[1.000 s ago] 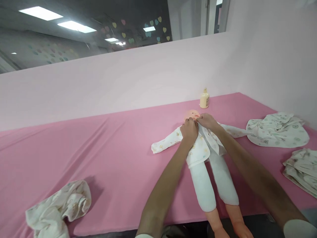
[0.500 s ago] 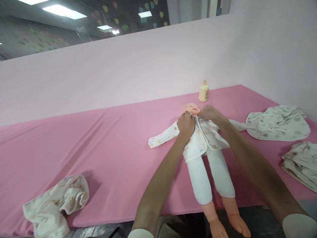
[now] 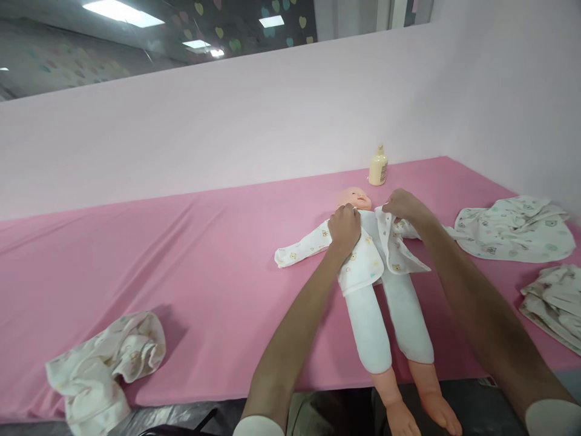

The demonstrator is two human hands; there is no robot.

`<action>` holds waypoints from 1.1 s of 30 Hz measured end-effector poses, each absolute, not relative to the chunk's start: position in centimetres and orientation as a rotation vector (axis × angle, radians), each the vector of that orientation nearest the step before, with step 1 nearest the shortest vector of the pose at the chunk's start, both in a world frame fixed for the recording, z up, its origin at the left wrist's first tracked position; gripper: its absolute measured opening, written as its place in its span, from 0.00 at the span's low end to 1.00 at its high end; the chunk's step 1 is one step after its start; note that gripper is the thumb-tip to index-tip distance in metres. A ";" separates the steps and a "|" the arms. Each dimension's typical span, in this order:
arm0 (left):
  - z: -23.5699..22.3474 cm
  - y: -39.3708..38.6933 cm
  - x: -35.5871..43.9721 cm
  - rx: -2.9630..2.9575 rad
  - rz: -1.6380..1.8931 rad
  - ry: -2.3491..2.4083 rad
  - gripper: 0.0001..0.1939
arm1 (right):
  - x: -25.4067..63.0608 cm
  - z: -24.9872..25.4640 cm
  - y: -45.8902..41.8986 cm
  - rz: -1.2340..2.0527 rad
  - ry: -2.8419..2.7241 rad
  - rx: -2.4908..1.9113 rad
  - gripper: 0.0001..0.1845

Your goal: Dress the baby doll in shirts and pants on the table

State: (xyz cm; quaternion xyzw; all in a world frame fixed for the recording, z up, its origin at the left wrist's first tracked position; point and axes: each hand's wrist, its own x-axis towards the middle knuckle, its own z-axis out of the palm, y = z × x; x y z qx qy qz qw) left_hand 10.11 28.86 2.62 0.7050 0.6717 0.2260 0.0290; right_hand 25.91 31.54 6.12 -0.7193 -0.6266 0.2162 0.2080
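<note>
A baby doll (image 3: pixel 368 327) lies on its back on the pink-covered table, its feet past the front edge. It wears a white printed baby shirt (image 3: pixel 361 263) that is open down the front. My left hand (image 3: pixel 345 227) is closed on the shirt's collar near the doll's neck. Pinched in my right hand (image 3: pixel 403 206) is the shirt's other front edge, lifted and pulled outward so that the inside shows. The doll's chest is bare white cloth between the two edges. One sleeve stretches flat to the left; the other is partly behind my right forearm.
A cream pump bottle (image 3: pixel 378 168) stands behind the doll's head by the wall. Printed white cloth (image 3: pixel 515 230) lies at the right, with folded clothes (image 3: pixel 556 303) nearer the front. A crumpled garment (image 3: pixel 109 366) rests at the front left of the pink sheet (image 3: pixel 204 290).
My right hand has moved right, away from the doll's neck, pulling the shirt's front edge open. My left hand keeps its hold at the collar. The view has shifted slightly.
</note>
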 end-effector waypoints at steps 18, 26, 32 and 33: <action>1.8 29.5 9.9 2.266 0.737 2.060 0.14 | 23.7 5.7 31.0 0.639 -1.879 -1.679 0.17; 1.5 29.4 9.8 2.329 0.763 2.021 0.13 | 22.2 5.7 30.4 0.812 -1.769 -1.536 0.17; 1.3 29.5 9.8 2.354 0.783 2.003 0.13 | 21.5 5.2 30.6 0.810 -1.614 -1.527 0.13; 1.3 29.5 9.8 2.359 0.782 2.005 0.13 | 21.5 5.1 30.7 0.790 -1.592 -1.544 0.14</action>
